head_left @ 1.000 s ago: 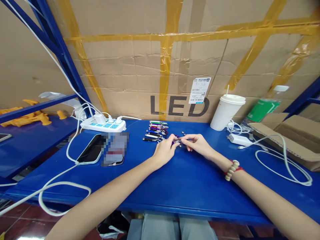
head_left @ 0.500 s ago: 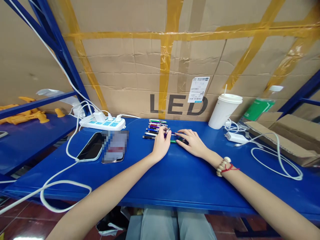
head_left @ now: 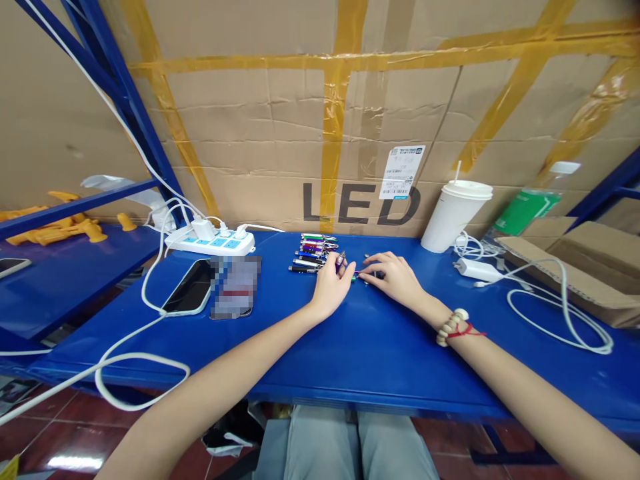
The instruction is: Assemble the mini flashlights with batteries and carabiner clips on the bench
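A row of small coloured keychain flashlights (head_left: 313,252) lies at the back of the blue table (head_left: 350,347). My left hand (head_left: 331,288) rests just right of that row, its fingers pinched on a small purple flashlight (head_left: 341,260). My right hand (head_left: 395,277), with a bead bracelet on the wrist, lies flat beside it. Its fingers are spread over a green flashlight (head_left: 356,276) and small dark parts on the table.
Two phones (head_left: 210,293) and a white power strip (head_left: 210,241) with cables lie to the left. A white lidded cup (head_left: 454,215), a charger with a coiled cable (head_left: 560,313) and an open cardboard box (head_left: 575,267) stand to the right. A taped "LED" carton forms the back wall.
Both hands held one flashlight together a second ago. They have since parted: the right hand dropped flat onto the table and the left carried the purple flashlight toward the row.
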Action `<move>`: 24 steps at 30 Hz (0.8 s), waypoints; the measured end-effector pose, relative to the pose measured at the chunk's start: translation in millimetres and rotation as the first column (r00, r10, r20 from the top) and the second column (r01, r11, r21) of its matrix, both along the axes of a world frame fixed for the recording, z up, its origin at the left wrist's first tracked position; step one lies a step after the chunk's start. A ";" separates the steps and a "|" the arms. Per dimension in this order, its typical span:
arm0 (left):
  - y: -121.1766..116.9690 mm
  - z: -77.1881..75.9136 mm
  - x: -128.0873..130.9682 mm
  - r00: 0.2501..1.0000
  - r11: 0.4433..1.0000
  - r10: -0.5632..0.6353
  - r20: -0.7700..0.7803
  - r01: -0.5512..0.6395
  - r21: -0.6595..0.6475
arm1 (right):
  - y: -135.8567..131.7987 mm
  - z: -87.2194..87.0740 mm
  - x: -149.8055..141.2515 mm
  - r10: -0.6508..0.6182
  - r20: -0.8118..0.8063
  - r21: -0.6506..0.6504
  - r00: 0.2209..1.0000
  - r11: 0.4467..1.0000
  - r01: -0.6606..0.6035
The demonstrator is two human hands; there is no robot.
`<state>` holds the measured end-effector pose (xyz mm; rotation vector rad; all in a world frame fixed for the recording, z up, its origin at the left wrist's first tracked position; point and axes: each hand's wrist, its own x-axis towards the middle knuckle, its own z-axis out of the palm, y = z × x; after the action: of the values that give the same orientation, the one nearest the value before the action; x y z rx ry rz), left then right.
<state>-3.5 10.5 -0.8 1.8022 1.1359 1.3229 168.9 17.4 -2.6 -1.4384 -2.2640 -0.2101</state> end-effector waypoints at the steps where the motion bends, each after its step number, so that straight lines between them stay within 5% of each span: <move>1: 0.7 -0.4 0.1 1.000 1.000 0.005 -0.002 -0.005 -0.002 | -0.6 1.9 0.7 0.000 0.010 -0.004 1.000 1.000 0.000; 8: 2.4 0.5 -0.4 0.998 0.998 0.055 -0.004 -0.055 0.022 | -6.7 10.3 6.9 0.002 0.074 -0.005 0.997 1.000 -0.002; 13: 3.1 -2.9 -0.4 0.984 0.995 0.099 -0.148 -0.095 0.038 | -9.4 9.2 2.1 0.063 0.060 -0.075 0.996 0.995 -0.059; 18: -0.5 -0.8 -3.2 0.906 0.974 0.226 -0.357 -0.209 0.088 | -7.8 8.8 -0.3 0.085 0.031 -0.080 0.996 0.993 -0.082; 24: -6.6 3.2 -3.2 0.837 0.950 0.284 -0.468 -0.178 0.258 | -5.2 2.7 -0.6 0.061 0.011 -0.039 0.998 0.997 -0.061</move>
<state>-6.6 3.9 2.4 2.3081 1.5849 1.1629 168.2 12.2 0.1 -1.3883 -2.3306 -0.1571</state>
